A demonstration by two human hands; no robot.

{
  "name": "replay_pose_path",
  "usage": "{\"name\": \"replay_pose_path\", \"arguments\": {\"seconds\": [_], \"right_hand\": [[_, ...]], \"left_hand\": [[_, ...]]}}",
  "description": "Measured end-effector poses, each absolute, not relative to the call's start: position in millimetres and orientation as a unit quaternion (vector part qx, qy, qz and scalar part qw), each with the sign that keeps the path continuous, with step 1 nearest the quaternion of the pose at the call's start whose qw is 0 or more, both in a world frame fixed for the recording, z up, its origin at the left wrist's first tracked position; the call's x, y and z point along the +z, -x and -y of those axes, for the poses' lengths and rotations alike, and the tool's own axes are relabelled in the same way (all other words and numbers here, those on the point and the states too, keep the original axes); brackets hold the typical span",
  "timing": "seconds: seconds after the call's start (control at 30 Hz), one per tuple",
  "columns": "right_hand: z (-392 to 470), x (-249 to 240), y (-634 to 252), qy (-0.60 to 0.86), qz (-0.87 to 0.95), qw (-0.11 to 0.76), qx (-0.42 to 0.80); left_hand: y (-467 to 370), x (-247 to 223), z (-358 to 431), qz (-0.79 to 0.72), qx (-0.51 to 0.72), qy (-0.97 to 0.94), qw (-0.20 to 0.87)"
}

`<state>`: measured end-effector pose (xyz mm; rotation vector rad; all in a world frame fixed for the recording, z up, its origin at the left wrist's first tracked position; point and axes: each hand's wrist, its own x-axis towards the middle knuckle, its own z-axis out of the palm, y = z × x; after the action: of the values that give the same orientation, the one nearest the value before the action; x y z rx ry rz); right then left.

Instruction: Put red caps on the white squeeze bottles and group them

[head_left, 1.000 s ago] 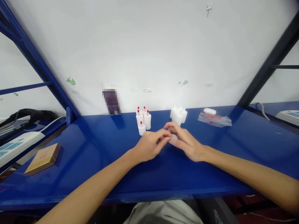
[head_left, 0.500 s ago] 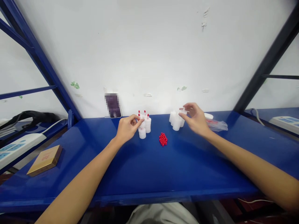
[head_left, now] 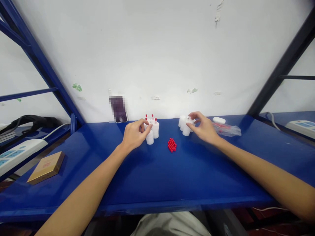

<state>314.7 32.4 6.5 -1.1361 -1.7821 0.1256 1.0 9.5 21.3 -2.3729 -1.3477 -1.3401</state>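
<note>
The left hand (head_left: 135, 133) is curling thumb and fingers at the top of the nearest white bottle (head_left: 150, 141); the fingers are covering that top, so I cannot tell whether they are gripping it. The right hand (head_left: 206, 130) is bending thumb and forefinger around the upper part of a bottle in the right-hand group (head_left: 186, 131); whether the grip is closed, I cannot tell.

Behind the left fingertips, capped bottles (head_left: 156, 131) are standing upright and close together, four red tips showing. Between the two groups, slightly nearer the person, a cluster of small red caps (head_left: 172, 145) is lying on the blue tabletop (head_left: 152, 183).

Beyond the right hand, a clear plastic bag (head_left: 227, 130) is lying near the wall (head_left: 157, 59), with a white rounded object (head_left: 219, 120) resting just behind it. A pixelated phone (head_left: 120, 116) is leaning against the wall. Farther left, a gold box (head_left: 46, 167) is lying flat near a white power strip (head_left: 21, 152).
</note>
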Motion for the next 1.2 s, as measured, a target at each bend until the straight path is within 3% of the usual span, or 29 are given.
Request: {"name": "replay_pose_path", "arguments": {"seconds": [0.1,0.23,0.33,0.5,0.67,0.87,1.2], "right_hand": [[-27.6,7.1,-312.4,0.461,0.743,0.481,0.071],[-20.0,6.6,-309.1,0.406,0.771,0.48,0.102],[-15.2,7.0,-306.8,0.382,0.774,0.487,0.134],[-10.7,10.5,-302.6,0.398,0.748,0.49,0.204],[-4.5,11.6,-298.8,0.394,0.786,0.423,0.222],[6.2,8.8,-294.2,0.372,0.785,0.371,0.329],[11.1,6.8,-288.9,0.358,0.789,0.364,0.343]], "left_hand": [[-13.4,24.6,5.6,0.369,-0.425,0.823,0.076],[-42.3,19.4,29.7,0.238,-0.235,0.938,0.085],[-57.2,11.7,38.9,0.225,-0.164,0.955,0.098],[-54.3,7.1,34.2,0.263,-0.161,0.949,0.064],[-47.8,6.4,26.8,0.265,-0.152,0.952,0.013],[-47.8,5.0,26.5,0.271,-0.153,0.95,0.003],[-50.1,6.3,27.8,0.278,-0.146,0.949,-0.021]]}}
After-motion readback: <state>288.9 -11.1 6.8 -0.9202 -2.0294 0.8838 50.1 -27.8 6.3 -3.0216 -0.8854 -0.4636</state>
